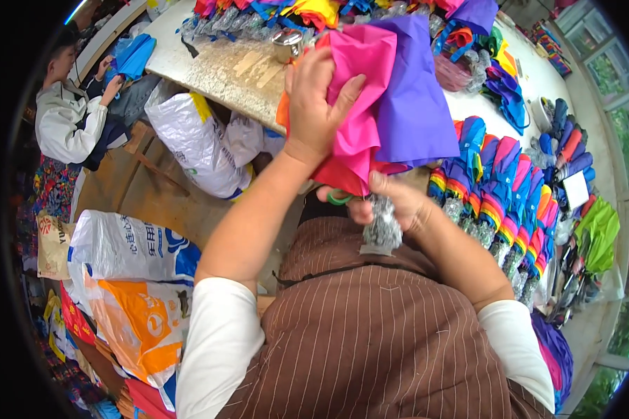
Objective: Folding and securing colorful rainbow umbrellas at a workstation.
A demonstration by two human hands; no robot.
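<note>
A multicoloured umbrella with loose pink, purple and red cloth panels (418,98) hangs in front of me, its top toward the table. Against the pink folds lies my left hand (313,98), its fingers stretched and the thumb apart. At the lower end, my right hand (402,202) closes round the umbrella just above its handle (382,227), which is wrapped in clear plastic. A green loop (339,197) sits at the fingers of this hand; what it belongs to is hidden.
A worktable (220,66) carries a metal cup-like object (287,45) and heaped colourful umbrellas (258,21). Rainbow-edged umbrellas (496,185) are lined up at the right. White plastic sacks (196,143) and bags (129,244) stand at the left, near another person (70,115) handling blue cloth.
</note>
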